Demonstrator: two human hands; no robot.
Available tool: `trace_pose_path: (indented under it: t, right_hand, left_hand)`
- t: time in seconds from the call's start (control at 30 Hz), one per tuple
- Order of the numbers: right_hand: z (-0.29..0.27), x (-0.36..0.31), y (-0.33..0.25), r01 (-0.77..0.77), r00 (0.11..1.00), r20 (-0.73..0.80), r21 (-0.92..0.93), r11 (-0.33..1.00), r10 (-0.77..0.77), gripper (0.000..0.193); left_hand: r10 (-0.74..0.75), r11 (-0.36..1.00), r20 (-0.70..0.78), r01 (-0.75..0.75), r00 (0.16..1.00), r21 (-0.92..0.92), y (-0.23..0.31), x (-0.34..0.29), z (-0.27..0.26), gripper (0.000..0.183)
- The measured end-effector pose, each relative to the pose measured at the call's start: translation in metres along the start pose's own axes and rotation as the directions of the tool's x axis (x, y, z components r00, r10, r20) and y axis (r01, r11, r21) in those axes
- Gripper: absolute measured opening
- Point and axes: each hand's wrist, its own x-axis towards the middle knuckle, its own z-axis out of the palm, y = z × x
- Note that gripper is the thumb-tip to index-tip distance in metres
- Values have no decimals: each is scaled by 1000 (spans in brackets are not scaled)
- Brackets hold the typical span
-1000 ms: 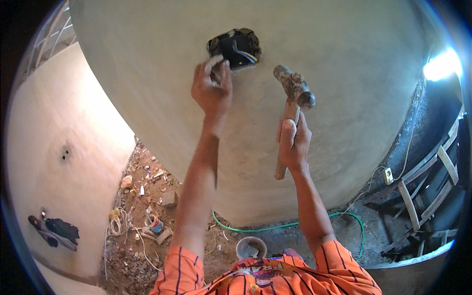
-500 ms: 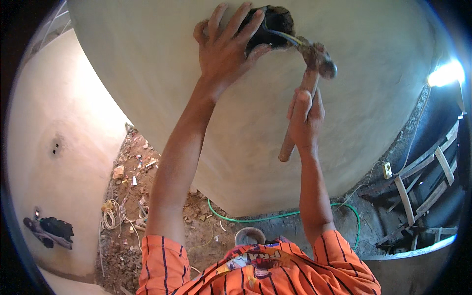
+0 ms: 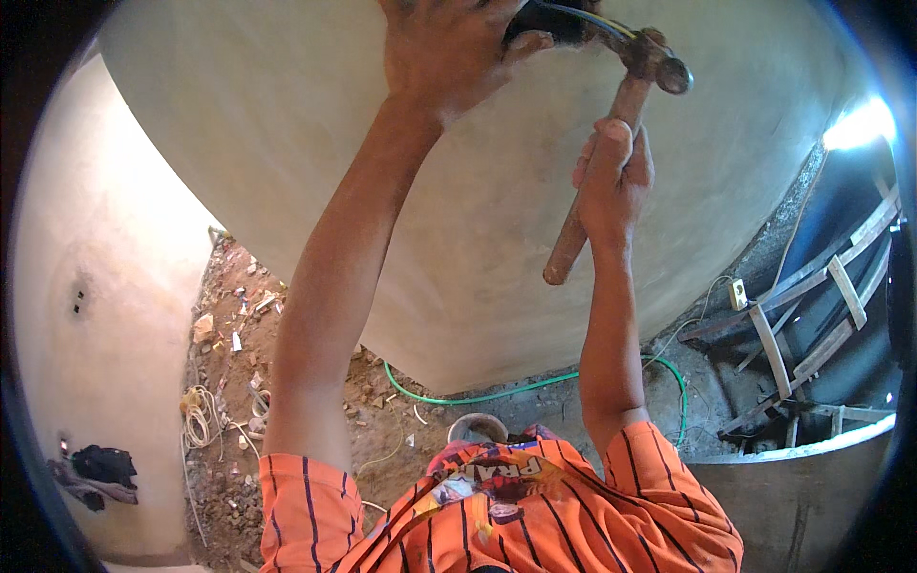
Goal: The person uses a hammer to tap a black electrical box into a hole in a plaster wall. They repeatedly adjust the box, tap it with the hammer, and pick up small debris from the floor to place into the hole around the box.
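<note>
In my right hand (image 3: 614,186) is the wooden handle of a hammer (image 3: 565,246), gripped about midway. The worn, stained head points up, with its round face to the right and its other end by the lower right edge of a dark hole (image 3: 549,27) in the plastered wall (image 3: 478,239). Thin wires (image 3: 597,17), one yellowish, come out of the hole and pass by the hammer head. My left hand (image 3: 444,57) lies against the wall at the hole's left side, thumb stretched along its lower edge. The top of the picture cuts off its other fingers in part.
Below runs a rubble-strewn dirt floor (image 3: 234,286) with coiled cable (image 3: 199,420), a green hose (image 3: 521,390) and a bucket (image 3: 478,427). At the right stand a wooden frame (image 3: 812,363), a socket box (image 3: 737,294) and a bright lamp (image 3: 860,124). Dark cloth (image 3: 105,468) hangs on the left wall.
The hole and both hands now sit higher in the picture, and the floor shows more. The hammer has shifted right and up, its head a little farther from my left hand.
</note>
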Motion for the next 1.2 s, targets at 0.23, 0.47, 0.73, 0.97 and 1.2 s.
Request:
trace_pose_path:
  t: [0.23, 0.47, 0.73, 0.97, 1.2]
  right_hand:
    - [4, 2, 6, 15, 1000, -23, -25, 1000, -16, 40]
    - [6, 0, -1, 18, 999, -29, -7, 1000, -18, 40]
    - [7, 3, -1, 9, 998, -61, -47, 999, -12, 42]
    - [10, 3, 3, 48, 997, -55, -87, 995, -53, 37]
    - [9, 6, 8, 28, 997, -66, -85, 996, -33, 40]
  left_hand:
    - [-23, 999, -23, 23, 999, 26, 3, -3, 6, 61]
    - [-32, 999, -41, 30, 999, -45, 3, -4, 6, 61]
    - [-35, 997, -22, 34, 999, -66, 2, -4, 4, 61]
    - [-51, 995, 17, 52, 999, -79, 1, -5, 1, 62]
    - [-75, 995, 48, 78, 996, -54, 2, -2, -5, 64]
